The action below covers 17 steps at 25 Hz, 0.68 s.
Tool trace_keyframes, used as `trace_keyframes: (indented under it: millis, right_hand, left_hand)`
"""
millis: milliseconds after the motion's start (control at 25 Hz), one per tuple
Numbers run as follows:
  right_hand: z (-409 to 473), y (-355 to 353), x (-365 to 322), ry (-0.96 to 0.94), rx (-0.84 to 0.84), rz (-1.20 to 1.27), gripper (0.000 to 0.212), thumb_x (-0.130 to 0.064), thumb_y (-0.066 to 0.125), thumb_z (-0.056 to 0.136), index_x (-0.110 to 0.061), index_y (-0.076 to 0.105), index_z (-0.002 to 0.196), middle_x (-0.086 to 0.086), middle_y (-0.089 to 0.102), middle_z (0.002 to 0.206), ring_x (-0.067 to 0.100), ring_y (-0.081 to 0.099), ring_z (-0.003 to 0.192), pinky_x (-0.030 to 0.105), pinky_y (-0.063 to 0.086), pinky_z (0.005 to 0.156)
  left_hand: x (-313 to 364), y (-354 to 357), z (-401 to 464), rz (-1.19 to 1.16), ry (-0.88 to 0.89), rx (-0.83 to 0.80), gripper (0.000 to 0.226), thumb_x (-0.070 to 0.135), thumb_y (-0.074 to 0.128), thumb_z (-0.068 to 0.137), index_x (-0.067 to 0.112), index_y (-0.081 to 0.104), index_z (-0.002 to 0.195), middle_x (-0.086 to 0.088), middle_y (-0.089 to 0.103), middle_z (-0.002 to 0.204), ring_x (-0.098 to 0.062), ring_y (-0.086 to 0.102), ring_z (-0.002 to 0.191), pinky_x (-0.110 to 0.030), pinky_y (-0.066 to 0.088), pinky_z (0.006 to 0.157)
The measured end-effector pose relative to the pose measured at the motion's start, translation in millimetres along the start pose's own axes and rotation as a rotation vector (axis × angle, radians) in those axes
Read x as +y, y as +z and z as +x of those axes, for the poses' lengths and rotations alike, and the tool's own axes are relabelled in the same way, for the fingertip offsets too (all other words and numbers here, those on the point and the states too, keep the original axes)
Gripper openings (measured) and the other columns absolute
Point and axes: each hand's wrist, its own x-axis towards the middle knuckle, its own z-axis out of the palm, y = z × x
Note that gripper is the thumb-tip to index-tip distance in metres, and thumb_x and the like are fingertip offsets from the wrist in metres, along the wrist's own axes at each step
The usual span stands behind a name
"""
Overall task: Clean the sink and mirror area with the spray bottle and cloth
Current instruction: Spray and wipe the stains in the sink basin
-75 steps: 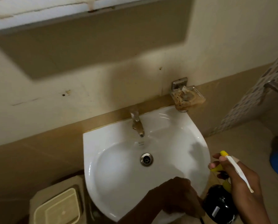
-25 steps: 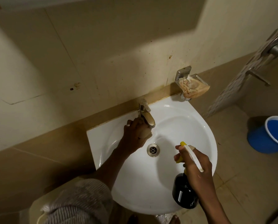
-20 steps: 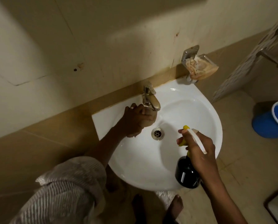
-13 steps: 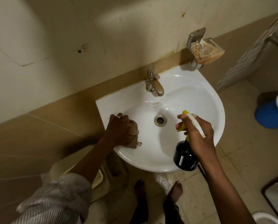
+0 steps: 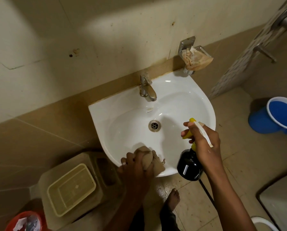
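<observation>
While the left hand (image 5: 136, 167) grips a bunched tan cloth (image 5: 147, 158) on the sink (image 5: 204, 104) rim at lower centre, the right hand (image 5: 204, 144) clasps the spray bottle (image 5: 188, 165) beside it — basin wipe approx. midway, tap (image 5: 147, 90) pending; mirror not in frame.

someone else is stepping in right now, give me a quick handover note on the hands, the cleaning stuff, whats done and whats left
Left hand grips the bunched cloth, pressed on the sink at its near rim.
Right hand holds the spray bottle upright over the sink's right edge, fingers at the yellow trigger.
Done: cannot tell from this view how much of the basin has been wiped.
Left: the tap and back ledge may need wiping. The mirror is out of view.
</observation>
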Motion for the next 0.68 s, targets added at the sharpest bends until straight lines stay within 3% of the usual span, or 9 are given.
trace_keyframes:
  millis: [160,280,360,440,480,560,600,680]
  right_hand:
    - [12.8,-21.3,-2.1,0.007,0.049,-0.017,0.025,-0.032,0.058,0.105,-0.021,0.080,0.098,0.002,0.079,0.081,0.007,0.072,0.077,0.026,0.052,0.071]
    - [24.3,-39.8,-5.0,-0.002,0.107,-0.015,0.026,-0.032,0.057,0.105,-0.022,0.080,0.101,0.002,0.079,0.080,0.009,0.072,0.077,0.029,0.053,0.072]
    - [31.9,-49.6,-7.6,0.002,0.137,-0.012,0.027,-0.034,0.056,0.105,-0.023,0.080,0.100,0.000,0.078,0.080,0.006,0.071,0.074,0.033,0.055,0.073]
    - [39.7,-55.7,-10.0,0.004,0.153,-0.011,0.029,-0.034,0.055,0.106,-0.021,0.080,0.101,-0.003,0.078,0.080,0.000,0.069,0.071,0.036,0.056,0.075]
    - [43.2,-57.7,-11.0,0.000,0.153,-0.012,0.029,-0.034,0.055,0.106,-0.020,0.080,0.101,-0.002,0.078,0.080,-0.001,0.069,0.070,0.037,0.056,0.075]
    - [49.4,-59.9,-14.2,-0.008,0.123,-0.014,0.028,-0.033,0.057,0.105,-0.021,0.080,0.098,0.000,0.078,0.079,0.002,0.070,0.071,0.038,0.055,0.075]
    - [52.2,-60.1,-15.4,-0.013,0.090,-0.021,0.026,-0.031,0.059,0.104,-0.021,0.081,0.095,0.002,0.079,0.079,0.006,0.071,0.072,0.038,0.055,0.075]
    - [55.3,-55.8,-14.2,-0.042,0.005,-0.078,0.025,-0.026,0.063,0.102,-0.019,0.081,0.086,0.006,0.079,0.076,0.017,0.072,0.074,0.040,0.054,0.074]
  left_hand:
    - [41.8,13.6,-17.6,0.065,-0.007,-0.141,0.048,0.054,0.045,0.079,0.019,0.063,0.107,-0.007,0.058,0.089,-0.027,0.058,0.073,-0.038,0.047,0.058]
    - [74.2,22.9,-16.3,-0.012,-0.007,-0.265,0.054,0.052,0.045,0.073,0.019,0.063,0.112,-0.005,0.055,0.092,-0.026,0.057,0.076,-0.041,0.044,0.058]
    - [93.7,26.6,-14.9,-0.119,0.007,-0.339,0.054,0.053,0.043,0.075,0.025,0.056,0.119,-0.001,0.052,0.097,-0.024,0.056,0.082,-0.039,0.039,0.066]
    - [110.2,27.6,-1.7,-0.290,-0.053,-0.385,0.047,0.052,0.041,0.085,0.030,0.050,0.125,0.004,0.050,0.107,-0.024,0.053,0.101,-0.040,0.030,0.080]
    - [116.1,25.2,7.9,-0.406,-0.124,-0.482,0.042,0.051,0.046,0.087,0.031,0.051,0.124,0.006,0.051,0.112,-0.024,0.051,0.109,-0.040,0.028,0.087]
    - [113.2,19.6,32.6,-0.917,-0.380,-0.698,0.047,0.046,0.066,0.071,0.023,0.064,0.111,-0.001,0.066,0.115,-0.032,0.057,0.112,-0.042,0.038,0.097]
    - [105.0,21.2,47.4,-1.208,-0.492,-0.712,0.055,0.039,0.071,0.057,0.012,0.071,0.106,-0.013,0.071,0.114,-0.040,0.060,0.112,-0.044,0.044,0.100]
    - [79.3,22.9,68.5,-1.586,-0.560,-0.651,0.062,0.025,0.063,0.058,-0.010,0.069,0.110,-0.035,0.064,0.121,-0.049,0.058,0.117,-0.051,0.043,0.106]
